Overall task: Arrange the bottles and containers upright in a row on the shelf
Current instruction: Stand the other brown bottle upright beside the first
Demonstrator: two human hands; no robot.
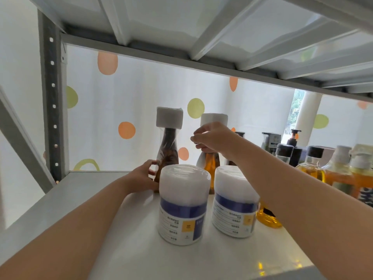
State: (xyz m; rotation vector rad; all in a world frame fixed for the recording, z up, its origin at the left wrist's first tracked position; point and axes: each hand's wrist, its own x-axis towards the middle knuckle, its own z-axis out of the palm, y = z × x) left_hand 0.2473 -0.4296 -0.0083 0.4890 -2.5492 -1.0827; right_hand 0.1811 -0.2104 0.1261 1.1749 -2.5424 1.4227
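Two brown bottles with white foam-wrapped tops stand upright at the back of the white shelf (pixel 129 249). My left hand (pixel 144 176) grips the base of the left brown bottle (pixel 168 146). My right hand (pixel 212 136) holds the neck of the right brown bottle (pixel 212 161), just under its white top. In front of them stand two white containers with blue labels, the left container (pixel 182 207) and the right container (pixel 235 203), both upright. A small amber bottle (pixel 267 218) lies partly hidden under my right forearm.
Further right along the shelf stand several bottles: dark pump bottles (pixel 292 146), a black-capped yellow bottle (pixel 311 166) and orange bottles (pixel 347 174). A grey upright post (pixel 51 102) bounds the left end. The upper shelf (pixel 201 27) hangs low overhead. A dotted curtain hangs behind.
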